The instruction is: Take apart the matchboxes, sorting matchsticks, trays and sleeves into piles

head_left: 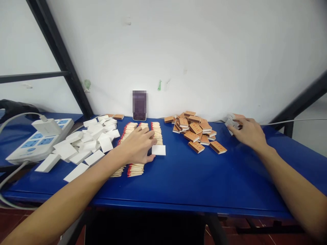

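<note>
My left hand lies palm down on the rows of red-tipped matches in the middle of the blue table. Its fingers are curled over the matches, and its thumb touches a white inner box. My right hand reaches to the far right, its fingers closed on a small stack of white-sided boxes near the wall. Between the hands sits a pile of orange matchbox sleeves.
A heap of white inner boxes covers the left of the table. A white and blue power strip with a plugged charger lies at the far left. A phone leans on the wall. Black metal struts rise left and right.
</note>
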`<state>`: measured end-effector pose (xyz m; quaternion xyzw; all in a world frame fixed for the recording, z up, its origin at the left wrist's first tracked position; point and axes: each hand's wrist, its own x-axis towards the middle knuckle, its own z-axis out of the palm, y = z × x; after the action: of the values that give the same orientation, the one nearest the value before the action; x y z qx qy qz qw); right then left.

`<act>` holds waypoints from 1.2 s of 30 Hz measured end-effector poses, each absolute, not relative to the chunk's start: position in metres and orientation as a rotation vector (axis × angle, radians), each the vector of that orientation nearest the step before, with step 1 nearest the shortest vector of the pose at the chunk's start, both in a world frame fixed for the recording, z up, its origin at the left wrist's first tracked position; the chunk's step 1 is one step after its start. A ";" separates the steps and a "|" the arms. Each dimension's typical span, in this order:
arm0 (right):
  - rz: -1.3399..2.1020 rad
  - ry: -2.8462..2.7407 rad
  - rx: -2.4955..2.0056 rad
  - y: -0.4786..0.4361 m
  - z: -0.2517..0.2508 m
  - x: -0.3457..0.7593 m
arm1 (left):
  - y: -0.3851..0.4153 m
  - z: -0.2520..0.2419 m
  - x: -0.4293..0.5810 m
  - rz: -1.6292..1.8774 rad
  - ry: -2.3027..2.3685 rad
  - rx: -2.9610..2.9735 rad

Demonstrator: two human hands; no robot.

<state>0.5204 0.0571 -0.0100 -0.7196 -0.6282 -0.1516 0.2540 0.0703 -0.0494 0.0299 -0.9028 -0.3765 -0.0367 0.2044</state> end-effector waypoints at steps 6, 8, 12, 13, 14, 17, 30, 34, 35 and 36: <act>-0.465 -1.573 -2.039 0.056 -0.012 0.521 | -0.051 0.032 0.071 -0.107 -1.060 -2.513; -0.457 -1.534 -2.059 0.058 -0.015 0.524 | -0.050 0.032 0.070 -0.120 -1.060 -2.512; -0.385 -1.504 -2.055 0.062 -0.022 0.534 | -0.049 0.032 0.068 -0.155 -1.076 -2.500; -0.371 -1.497 -2.048 0.063 -0.024 0.536 | -0.049 0.032 0.067 -0.161 -1.080 -2.499; -0.361 -1.490 -2.040 0.064 -0.025 0.538 | -0.049 0.032 0.067 -0.165 -1.083 -2.500; -0.344 -1.475 -2.015 0.065 -0.026 0.540 | -0.048 0.032 0.067 -0.181 -1.091 -2.506; -0.289 -1.444 -1.963 0.060 -0.026 0.533 | -0.049 0.031 0.069 -0.247 -1.134 -2.526; -0.282 -1.442 -1.951 0.062 -0.026 0.532 | -0.050 0.033 0.080 -0.293 -1.104 -2.575; -0.281 -1.440 -1.949 0.062 -0.026 0.532 | -0.051 0.033 0.085 -0.288 -1.080 -2.593; -0.280 -1.438 -1.946 0.063 -0.026 0.532 | -0.052 0.034 0.093 -0.275 -1.046 -2.608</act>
<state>0.5323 0.0630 -0.0265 -0.7496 -0.5541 -0.1080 0.3456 0.0926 -0.0524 0.0340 -0.9121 -0.3656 -0.0960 0.1584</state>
